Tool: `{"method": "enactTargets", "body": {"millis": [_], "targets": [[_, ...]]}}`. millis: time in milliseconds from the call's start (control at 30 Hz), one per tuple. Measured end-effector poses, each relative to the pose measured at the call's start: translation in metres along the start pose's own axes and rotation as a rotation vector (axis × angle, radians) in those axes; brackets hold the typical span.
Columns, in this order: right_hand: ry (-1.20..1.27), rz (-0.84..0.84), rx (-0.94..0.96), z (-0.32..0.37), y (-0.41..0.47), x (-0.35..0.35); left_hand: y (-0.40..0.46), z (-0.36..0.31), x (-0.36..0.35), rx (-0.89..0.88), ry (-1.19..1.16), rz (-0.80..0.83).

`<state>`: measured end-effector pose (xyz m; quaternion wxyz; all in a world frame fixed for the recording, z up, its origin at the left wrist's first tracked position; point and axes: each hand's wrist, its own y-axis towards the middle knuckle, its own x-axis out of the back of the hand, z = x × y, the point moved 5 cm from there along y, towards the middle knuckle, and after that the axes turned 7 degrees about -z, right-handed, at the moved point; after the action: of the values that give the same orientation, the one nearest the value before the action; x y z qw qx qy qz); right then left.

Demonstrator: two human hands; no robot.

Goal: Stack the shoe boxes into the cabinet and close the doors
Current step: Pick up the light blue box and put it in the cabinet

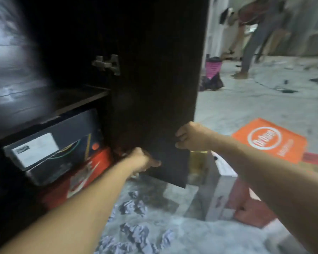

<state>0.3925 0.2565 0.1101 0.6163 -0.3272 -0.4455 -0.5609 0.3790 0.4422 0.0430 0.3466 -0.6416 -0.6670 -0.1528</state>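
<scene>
Head view: both hands grip the stiff, hinged cabinet door (154, 79), left hand (143, 160) at its bottom edge, right hand (190, 137) on its free edge; it should swing lightly.

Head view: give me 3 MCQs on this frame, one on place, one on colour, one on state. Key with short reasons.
1. Where does the dark box with the white label sit?
A. on the floor by the paper balls
B. in the cabinet, on top of the red box
C. on the shelf above

2. What colour is the flat box with the round white logo on the floor at right?
A. orange
B. blue
C. green

3. How is the cabinet door?
A. shut flush
B. taken off its hinge
C. open, with both hands on it

Key: B, the dark box rests on the red box under the shelf. A, the flat box is orange. C, the cabinet door stands swung out; the right hand grips its outer edge and the left hand holds its lower part.
</scene>
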Motion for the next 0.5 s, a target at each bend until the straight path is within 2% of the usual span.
{"method": "enactTargets", "body": {"millis": [233, 367, 500], "targets": [[-0.133, -0.018, -0.284, -0.147, -0.132, 0.063, -0.059, -0.111, -0.138, -0.316, 0.114, 0.327], [-0.131, -0.072, -0.476, -0.216, -0.209, 0.084, -0.096, -0.142, -0.212, -0.389, 0.140, 0.499], [-0.102, -0.044, -0.650, -0.271, -0.277, 0.077, -0.132, -0.156, -0.269, -0.423, 0.169, 0.627]]}}
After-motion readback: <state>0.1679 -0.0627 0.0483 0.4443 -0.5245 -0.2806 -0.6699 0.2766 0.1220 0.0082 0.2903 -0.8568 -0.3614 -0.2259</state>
